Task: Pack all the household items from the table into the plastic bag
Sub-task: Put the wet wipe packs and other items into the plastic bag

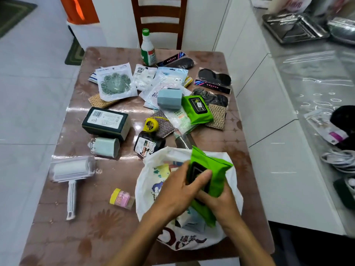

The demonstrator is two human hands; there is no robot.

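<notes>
A white printed plastic bag (153,181) lies open on the near right of the brown table (80,237). Over its mouth both hands hold a green wipes pack (217,169), tilted. My left hand (176,191) grips the pack's black label side, thumb across it. My right hand (221,204) grips the pack from below. A box shows inside the bag beneath them. Loose on the table are a second green wipes pack (197,110), a dark box (105,123), a lint roller (71,169), a yellow tape measure (150,124), a small pink jar (121,198) and several packets.
A green-capped bottle (148,48) stands at the table's far edge before a wooden chair (159,18). Black insoles in packets (213,79) lie far right. A white counter with a steel tray (294,29) and cables runs along the right. White tiled floor lies to the left.
</notes>
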